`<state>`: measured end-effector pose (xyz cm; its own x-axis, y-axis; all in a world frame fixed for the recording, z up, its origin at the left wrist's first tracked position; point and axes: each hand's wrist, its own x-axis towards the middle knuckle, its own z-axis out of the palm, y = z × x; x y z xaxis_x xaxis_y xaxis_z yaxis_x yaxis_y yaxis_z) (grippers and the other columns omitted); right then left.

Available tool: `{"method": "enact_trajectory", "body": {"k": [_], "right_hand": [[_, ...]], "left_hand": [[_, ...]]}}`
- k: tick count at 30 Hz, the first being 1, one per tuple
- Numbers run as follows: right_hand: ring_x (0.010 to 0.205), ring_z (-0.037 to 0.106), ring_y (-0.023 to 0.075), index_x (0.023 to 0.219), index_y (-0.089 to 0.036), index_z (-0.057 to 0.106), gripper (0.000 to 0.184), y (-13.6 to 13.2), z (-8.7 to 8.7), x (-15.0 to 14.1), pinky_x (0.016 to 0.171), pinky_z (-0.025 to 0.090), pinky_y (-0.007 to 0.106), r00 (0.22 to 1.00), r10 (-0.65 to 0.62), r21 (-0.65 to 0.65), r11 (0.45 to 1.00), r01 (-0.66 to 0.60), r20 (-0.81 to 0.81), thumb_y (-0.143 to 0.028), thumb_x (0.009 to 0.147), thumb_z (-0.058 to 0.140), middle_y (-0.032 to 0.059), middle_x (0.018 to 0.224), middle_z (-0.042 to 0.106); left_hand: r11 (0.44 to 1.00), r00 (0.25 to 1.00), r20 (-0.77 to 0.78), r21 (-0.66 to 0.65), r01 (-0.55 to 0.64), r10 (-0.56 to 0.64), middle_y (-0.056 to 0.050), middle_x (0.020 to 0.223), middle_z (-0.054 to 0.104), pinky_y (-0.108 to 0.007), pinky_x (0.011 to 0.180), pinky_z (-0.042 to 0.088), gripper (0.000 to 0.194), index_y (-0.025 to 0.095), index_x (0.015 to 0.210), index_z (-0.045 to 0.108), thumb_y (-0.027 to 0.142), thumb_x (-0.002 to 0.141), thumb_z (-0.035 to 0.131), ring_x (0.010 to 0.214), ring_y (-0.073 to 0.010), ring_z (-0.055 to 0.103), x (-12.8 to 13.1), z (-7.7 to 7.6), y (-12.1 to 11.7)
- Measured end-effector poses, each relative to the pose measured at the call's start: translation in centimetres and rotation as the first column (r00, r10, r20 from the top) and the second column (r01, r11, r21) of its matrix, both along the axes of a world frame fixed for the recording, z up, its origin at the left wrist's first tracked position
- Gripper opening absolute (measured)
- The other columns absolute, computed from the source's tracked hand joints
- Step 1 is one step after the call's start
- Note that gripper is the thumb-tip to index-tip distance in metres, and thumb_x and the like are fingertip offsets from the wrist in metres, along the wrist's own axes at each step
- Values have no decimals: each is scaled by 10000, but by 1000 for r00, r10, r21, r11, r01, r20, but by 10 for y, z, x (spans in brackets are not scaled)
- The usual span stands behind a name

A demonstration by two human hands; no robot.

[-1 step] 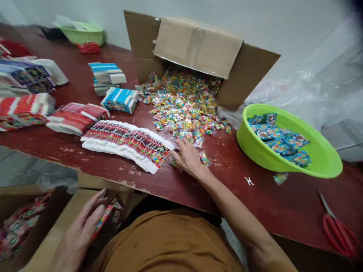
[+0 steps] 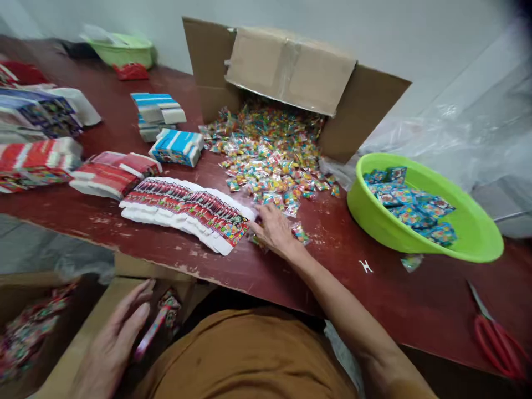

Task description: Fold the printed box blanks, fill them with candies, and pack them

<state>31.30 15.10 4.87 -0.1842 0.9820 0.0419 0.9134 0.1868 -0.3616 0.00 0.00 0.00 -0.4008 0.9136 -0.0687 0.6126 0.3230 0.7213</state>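
Observation:
My right hand [image 2: 274, 230] is low over the table, thumb and forefinger apart at the right end of a fanned row of flat red printed cartons [image 2: 187, 208]. Its thumb seems to touch the end carton; the other fingers are partly hidden. Small wrapped candies [image 2: 299, 233] lie beside and under this hand. My left hand [image 2: 112, 343] is open below the table edge, thumb and fingers apart. Just right of it, a slim pink-and-red packet [image 2: 153, 332], blurred, hangs or drops over an open box with other packed pieces [image 2: 169, 305] inside.
A cardboard box [image 2: 291, 69] on its side spills wrapped candies [image 2: 270, 149] onto the table. At right are a green basin [image 2: 477, 221] of blue packets and red-handled scissors [image 2: 494, 338]. Blue [image 2: 177, 147] and red carton stacks [image 2: 114, 174] stand left. A lower-left box [image 2: 29, 332] holds packets.
The slim packet by my left hand has come away from the thumb, turned and shifted slightly downward. My right hand stays in place.

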Motion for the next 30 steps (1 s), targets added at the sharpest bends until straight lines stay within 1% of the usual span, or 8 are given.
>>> {"method": "enact_trajectory", "body": {"k": [3,6,10,14,16,19,22,30], "right_hand": [[1128,567,289,1170,-172,653,416,3,-5,-9,905,470,386,998,-66,-11,998,66,1,-494,907,648,149,1239,574],[1065,570,269,1026,-190,682,341,9,-12,-11,858,467,374,972,-129,0,991,132,-194,-453,819,750,108,1170,592],[838,579,183,836,-185,637,200,15,-11,3,769,463,317,785,-197,-99,980,171,-587,-370,814,709,22,897,620],[685,538,122,837,-186,599,245,2,14,20,679,445,259,549,-36,-128,983,-130,-835,-419,836,675,-23,751,593],[677,528,112,853,-184,612,239,-12,30,22,656,433,246,437,40,-100,951,-292,-899,-404,825,702,-21,761,599],[668,515,99,870,-182,624,171,-31,47,16,647,427,235,394,72,-105,906,-410,-916,-339,846,690,-25,768,597],[703,531,97,892,-184,628,137,-41,51,9,686,437,236,366,70,-109,889,-445,-928,-306,859,680,-25,798,607],[834,609,118,1008,-198,632,236,-50,45,7,817,489,272,300,-16,-140,906,-399,-954,-373,865,699,4,936,655]], "left_hand": [[997,964,267,-76,20,1,-27,1285,718,-482,1132,424,468,290,1261,626,555,884,544,1267,-303,605,5,10,4],[997,956,283,9,73,-73,-83,1289,695,-452,1080,473,519,229,1275,605,539,859,589,1240,-313,609,32,26,19],[939,963,156,300,167,-221,-121,1277,669,-442,1064,467,525,199,1301,592,481,858,608,1153,-292,641,70,43,54],[914,886,313,330,237,-343,-127,1321,643,-427,998,503,608,219,1358,570,480,820,681,1190,-310,610,85,57,81],[906,674,612,208,368,-414,-117,1258,687,-389,901,548,591,223,1325,605,499,811,701,1145,-313,640,92,65,85],[729,187,924,127,672,-334,-129,1061,761,-376,853,556,485,163,1139,713,500,791,730,986,-305,715,107,74,77],[624,-39,982,147,768,-185,-118,877,767,-348,784,555,460,120,1004,745,503,751,775,810,-270,740,122,74,63],[752,103,977,73,655,-185,-27,660,712,-351,760,563,425,150,922,697,469,684,846,647,-223,729,136,77,54]]}}
